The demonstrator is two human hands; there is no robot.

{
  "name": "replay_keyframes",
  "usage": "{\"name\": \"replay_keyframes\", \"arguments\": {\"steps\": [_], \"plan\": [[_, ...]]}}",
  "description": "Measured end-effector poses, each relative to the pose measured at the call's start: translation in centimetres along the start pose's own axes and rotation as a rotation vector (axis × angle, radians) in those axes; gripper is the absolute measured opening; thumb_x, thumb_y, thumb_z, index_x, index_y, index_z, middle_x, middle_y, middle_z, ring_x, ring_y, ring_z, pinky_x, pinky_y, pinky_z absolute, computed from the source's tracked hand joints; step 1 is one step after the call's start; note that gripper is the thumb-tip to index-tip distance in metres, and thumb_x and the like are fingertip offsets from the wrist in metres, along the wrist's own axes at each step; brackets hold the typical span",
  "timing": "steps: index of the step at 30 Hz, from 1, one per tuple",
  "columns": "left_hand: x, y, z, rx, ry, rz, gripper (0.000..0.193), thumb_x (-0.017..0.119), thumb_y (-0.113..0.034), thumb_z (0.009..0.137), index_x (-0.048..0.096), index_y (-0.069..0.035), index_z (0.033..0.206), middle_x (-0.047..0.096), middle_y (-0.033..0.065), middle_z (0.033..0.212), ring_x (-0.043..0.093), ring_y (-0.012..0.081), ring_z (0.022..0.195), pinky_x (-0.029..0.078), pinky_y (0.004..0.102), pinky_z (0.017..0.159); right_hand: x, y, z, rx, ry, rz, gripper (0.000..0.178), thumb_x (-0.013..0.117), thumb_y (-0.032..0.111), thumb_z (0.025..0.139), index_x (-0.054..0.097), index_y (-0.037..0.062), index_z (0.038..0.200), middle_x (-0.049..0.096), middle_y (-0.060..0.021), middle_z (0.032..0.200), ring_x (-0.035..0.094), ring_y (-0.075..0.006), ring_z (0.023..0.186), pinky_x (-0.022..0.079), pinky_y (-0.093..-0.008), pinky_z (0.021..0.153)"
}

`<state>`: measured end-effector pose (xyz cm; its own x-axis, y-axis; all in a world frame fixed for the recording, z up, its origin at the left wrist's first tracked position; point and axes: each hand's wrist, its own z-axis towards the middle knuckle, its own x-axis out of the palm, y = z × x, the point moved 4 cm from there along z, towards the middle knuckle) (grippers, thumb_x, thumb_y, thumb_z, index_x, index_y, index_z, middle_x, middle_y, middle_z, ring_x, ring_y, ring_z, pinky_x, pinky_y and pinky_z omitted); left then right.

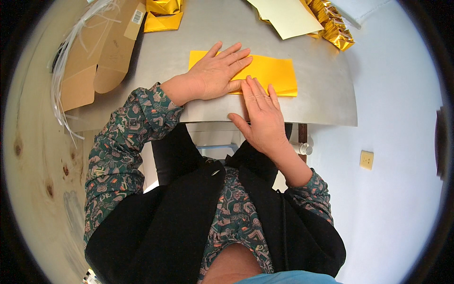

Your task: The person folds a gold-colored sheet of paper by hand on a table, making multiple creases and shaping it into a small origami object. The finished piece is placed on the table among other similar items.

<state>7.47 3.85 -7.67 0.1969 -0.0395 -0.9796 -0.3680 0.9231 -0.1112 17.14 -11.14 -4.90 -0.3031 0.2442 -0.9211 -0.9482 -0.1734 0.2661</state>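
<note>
Cardboard left of yellow paper — gold foil beyond.

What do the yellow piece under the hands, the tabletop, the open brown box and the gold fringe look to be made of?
Yellow piece: probably paper, satiny, with crisp straight edges.
Tabletop: likely metal, dull grey with soft, blurred reflections.
Brown box: apparently cardboard, matte, with stiff flat flaps.
Gold fringe: foil or metallised film, glossy, with sharp highlights; which one is unclear.
</note>
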Motion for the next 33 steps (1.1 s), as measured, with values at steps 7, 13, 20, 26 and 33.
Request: {"name": "replay_keyframes", "arguments": {"steps": [7,13,20,26,33], "plan": [[-0.1,-0.4,0.0,-0.01,0.003,-0.02,0.069,0.049,-0.052,0.102,0.037,-0.011,0.156,0.029,0.0076,0.165,0.019,0.0234,0.155,0.01,0.0495,0.127,-0.9,-2.5,-1.9,0.016,0.012,-0.075,0.074,0.069,0.044,0.09,0.048,0.0034,0.148,0.049,-0.0154,0.152,0.042,-0.0291,0.145,0.022,-0.0529,0.122],[-0.4,-0.4,-0.2,0.002,-0.011,-0.056,0.077,0.053,-0.058,0.098,0.036,-0.011,0.156,0.03,0.0085,0.165,0.019,0.0247,0.155,0.011,0.0509,0.127,-2.7,-5.4,-3.7,0.105,0.037,-0.183,0.067,0.066,0.042,0.093,0.049,0.0085,0.149,0.05,-0.011,0.153,0.042,-0.0268,0.145,0.016,-0.0557,0.123],[-0.7,-0.4,-0.3,0.013,-0.02,-0.07,0.081,0.054,-0.061,0.096,0.037,-0.009,0.156,0.031,0.0098,0.164,0.02,0.0263,0.155,0.011,0.0521,0.127,-3.8,-6.5,-4.4,0.174,0.023,-0.183,0.051,0.056,0.037,0.101,0.054,0.0099,0.144,0.054,-0.011,0.149,0.044,-0.0277,0.143,0.012,-0.0614,0.121],[-0.6,-0.3,-0.4,0.009,-0.036,-0.038,0.08,0.052,-0.062,0.097,0.037,-0.01,0.156,0.032,0.0103,0.164,0.022,0.0268,0.154,0.012,0.0521,0.126,-5.3,-7.3,0.1,0.122,-0.075,-0.089,0.037,0.048,0.027,0.104,0.063,0.0056,0.129,0.064,-0.0135,0.135,0.048,-0.0315,0.138,0.022,-0.059,0.119],[0.1,-0.4,-0.5,-0.013,-0.069,-0.043,0.082,0.049,-0.066,0.097,0.036,-0.012,0.157,0.032,0.0087,0.164,0.021,0.0263,0.155,0.012,0.0521,0.126,0.3,-6.8,5.9,-0.036,0.001,-0.068,0.048,0.046,0.029,0.104,0.05,0.0041,0.145,0.047,-0.0153,0.153,0.036,-0.0314,0.148,0.023,-0.0488,0.123]]}}
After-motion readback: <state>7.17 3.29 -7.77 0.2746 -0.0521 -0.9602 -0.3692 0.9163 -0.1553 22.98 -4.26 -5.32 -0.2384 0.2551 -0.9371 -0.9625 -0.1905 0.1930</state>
